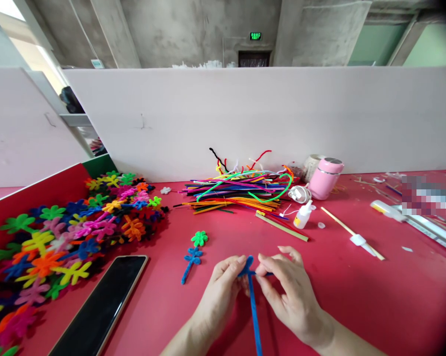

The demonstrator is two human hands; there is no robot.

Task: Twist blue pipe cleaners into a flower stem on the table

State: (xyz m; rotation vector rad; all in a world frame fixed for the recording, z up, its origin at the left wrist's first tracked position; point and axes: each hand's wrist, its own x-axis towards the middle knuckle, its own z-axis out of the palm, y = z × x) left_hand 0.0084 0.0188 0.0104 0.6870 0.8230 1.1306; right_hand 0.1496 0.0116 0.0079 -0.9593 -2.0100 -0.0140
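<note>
My left hand (223, 284) pinches the looped top of a blue pipe cleaner (254, 311) between thumb and fingers. A long straight length of it hangs down toward me. The fingertips of my right hand (291, 291) are closed on a short side end of the same pipe cleaner, just right of the loops. Left of my hands, a finished-looking blue pipe-cleaner piece with petals and a stem (192, 259) lies on the red table, and a green pipe-cleaner flower (199, 238) sits at its upper end.
A pile of colourful pipe-cleaner flowers (74, 232) fills the left side, beside a phone (100, 306). Loose pipe cleaners (233, 190) lie at the back. On the right are a glue bottle (303, 215), a pink cup (325, 179), a wooden stick (337, 221) and a cutter (387, 211).
</note>
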